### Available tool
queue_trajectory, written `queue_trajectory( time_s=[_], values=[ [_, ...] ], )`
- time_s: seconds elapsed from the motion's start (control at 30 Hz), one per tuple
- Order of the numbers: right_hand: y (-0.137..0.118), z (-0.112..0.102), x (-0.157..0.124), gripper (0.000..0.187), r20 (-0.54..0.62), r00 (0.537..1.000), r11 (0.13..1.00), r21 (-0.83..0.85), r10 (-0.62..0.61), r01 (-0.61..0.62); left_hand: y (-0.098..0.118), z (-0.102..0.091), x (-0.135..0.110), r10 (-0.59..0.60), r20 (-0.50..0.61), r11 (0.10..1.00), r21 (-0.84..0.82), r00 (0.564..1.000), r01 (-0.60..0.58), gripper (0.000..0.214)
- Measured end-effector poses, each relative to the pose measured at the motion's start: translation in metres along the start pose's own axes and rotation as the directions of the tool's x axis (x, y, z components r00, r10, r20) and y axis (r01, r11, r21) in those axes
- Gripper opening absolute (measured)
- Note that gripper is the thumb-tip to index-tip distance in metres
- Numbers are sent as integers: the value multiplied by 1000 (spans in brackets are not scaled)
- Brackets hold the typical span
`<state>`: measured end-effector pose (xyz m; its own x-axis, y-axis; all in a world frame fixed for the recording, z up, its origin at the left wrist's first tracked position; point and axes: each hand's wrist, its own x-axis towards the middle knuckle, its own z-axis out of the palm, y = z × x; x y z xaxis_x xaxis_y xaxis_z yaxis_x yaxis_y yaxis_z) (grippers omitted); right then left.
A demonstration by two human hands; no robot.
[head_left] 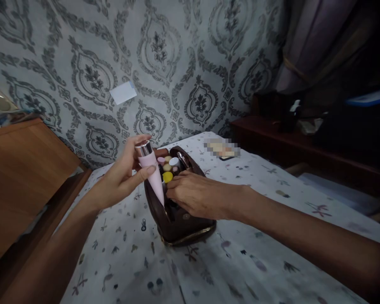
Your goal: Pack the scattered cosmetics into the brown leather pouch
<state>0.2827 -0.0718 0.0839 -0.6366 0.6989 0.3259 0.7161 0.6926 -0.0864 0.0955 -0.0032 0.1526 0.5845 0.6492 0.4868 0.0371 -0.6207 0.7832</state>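
My left hand (128, 171) grips a pink squeeze tube (152, 169) with a shiny silver cap, cap end up. The tube's flat, narrow end points down over the left side of an open dark brown cosmetic bag (183, 228). Inside the bag my right hand (199, 194) reaches down with curled fingers; the fingertips and anything between them are hidden. Just beyond these fingers is a round yellow cap (167, 177). Behind it stand a white cap (174, 162) and several small pink and beige tops. A gold zipper (190, 236) runs along the bag's near edge.
The bag rests on a bed or table covered by a white patterned sheet (133, 270). A partly pixelated flat item (223, 150) lies at the far right. Wooden furniture (28, 169) stands left, a dark reddish shelf (256, 131) right. Patterned wallpaper (164, 50) closes off the back.
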Motion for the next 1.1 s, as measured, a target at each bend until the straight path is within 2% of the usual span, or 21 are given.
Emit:
queue_trajectory(
  time_s=[0.07,0.1,0.23,0.33,0.53,0.63,0.73,0.9,1.1],
  values=[
    [0,0,0,18,24,1000,1000,14,16,-16,-3,1,0,-52,156,998,34,986,47,63],
    [0,0,0,18,19,1000,999,38,21,-22,-4,2,0,-61,198,998,46,978,53,64],
    [4,7,-1,18,-54,997,977,210,54,-42,-10,6,0,-47,235,995,96,971,25,58],
    [6,11,-2,18,-58,994,956,285,97,-77,-11,10,-3,-75,291,976,215,954,11,57],
    [7,8,-1,18,1,998,978,201,59,-58,-10,14,-5,-146,403,846,524,904,-97,46],
    [7,4,-1,17,62,997,990,130,44,-52,-11,16,-3,-203,432,764,631,879,-134,37],
    [7,2,0,19,80,996,994,96,41,-49,-13,17,-1,-235,432,721,678,870,-142,31],
    [6,2,-1,19,80,996,992,117,31,-40,-17,18,3,-261,473,667,719,842,-197,24],
    [3,-3,-2,20,118,987,980,152,110,-128,-14,20,10,-313,500,617,753,807,-227,18]
  ],
)
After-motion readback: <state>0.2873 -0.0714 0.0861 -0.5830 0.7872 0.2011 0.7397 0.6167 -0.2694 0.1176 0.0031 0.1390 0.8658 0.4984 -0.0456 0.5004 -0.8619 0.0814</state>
